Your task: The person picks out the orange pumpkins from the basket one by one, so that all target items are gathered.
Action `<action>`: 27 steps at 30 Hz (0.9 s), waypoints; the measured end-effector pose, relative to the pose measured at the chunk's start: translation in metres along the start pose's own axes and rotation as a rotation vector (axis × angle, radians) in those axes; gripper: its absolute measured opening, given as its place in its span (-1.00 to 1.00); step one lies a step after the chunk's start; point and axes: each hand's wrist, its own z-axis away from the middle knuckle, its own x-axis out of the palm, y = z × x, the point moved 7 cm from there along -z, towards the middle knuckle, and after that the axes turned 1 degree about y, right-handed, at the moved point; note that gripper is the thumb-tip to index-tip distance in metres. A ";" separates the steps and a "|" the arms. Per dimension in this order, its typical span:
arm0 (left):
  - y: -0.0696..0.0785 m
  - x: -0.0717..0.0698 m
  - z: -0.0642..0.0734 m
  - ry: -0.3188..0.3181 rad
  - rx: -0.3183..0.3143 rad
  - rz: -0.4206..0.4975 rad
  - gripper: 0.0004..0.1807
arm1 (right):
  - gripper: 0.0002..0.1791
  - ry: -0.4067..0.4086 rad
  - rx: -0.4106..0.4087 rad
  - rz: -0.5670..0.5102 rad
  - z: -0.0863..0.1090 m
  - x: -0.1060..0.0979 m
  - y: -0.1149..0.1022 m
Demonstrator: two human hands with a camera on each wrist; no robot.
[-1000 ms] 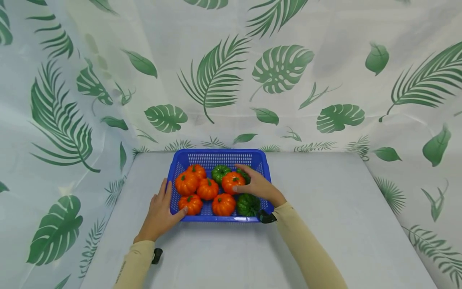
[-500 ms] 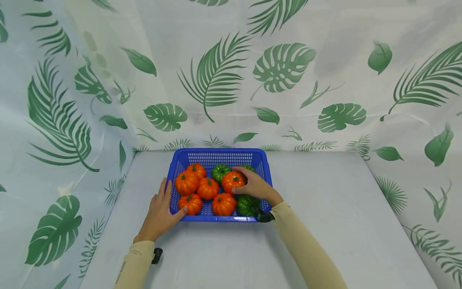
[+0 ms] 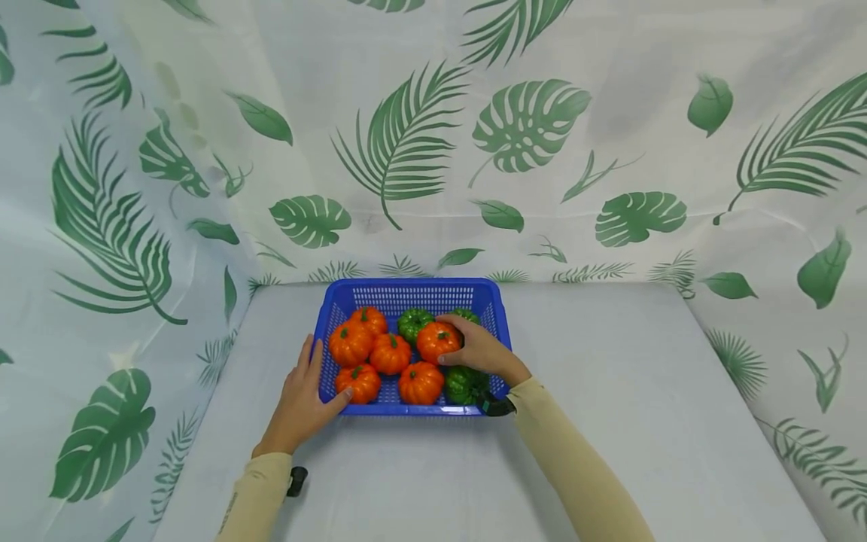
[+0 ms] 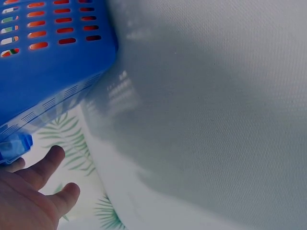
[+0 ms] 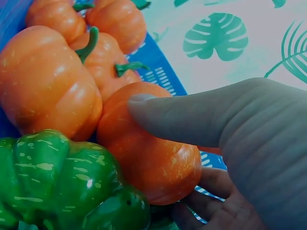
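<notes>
Left hand [image 3: 300,400] spreads its fingers at the basket's [image 3: 413,410] left rim, likely steadying it; inside, right hand [image 3: 482,351] curls round a pumpkin [image 3: 436,343]

Head view high, facing forward and down, left wrist's seemingly low, right's close, basket [image 3: 420,410] shared

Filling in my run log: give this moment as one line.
right hand: grips orange pumpkin | left hand: at blue basket, left side | other orange pumpkins, green pumpkins: in basket

Free room right of the basket [image 3: 406,411] — pumpkins [image 3: 421,384] crowd inside.
</notes>
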 end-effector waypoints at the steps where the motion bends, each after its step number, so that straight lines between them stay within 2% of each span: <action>1: -0.001 0.001 0.001 -0.004 -0.006 0.004 0.20 | -0.15 0.002 -0.002 0.005 0.000 0.000 0.000; 12: -0.002 0.002 0.000 -0.025 -0.036 0.016 0.19 | -0.17 0.051 -0.001 0.026 -0.001 -0.003 -0.001; 19: 0.001 0.002 -0.001 -0.016 -0.014 0.036 0.19 | -0.16 0.075 -0.005 0.038 0.000 -0.007 -0.002; 27: -0.002 0.003 0.000 -0.010 -0.014 0.047 0.20 | -0.16 0.099 -0.021 0.009 0.007 -0.018 -0.011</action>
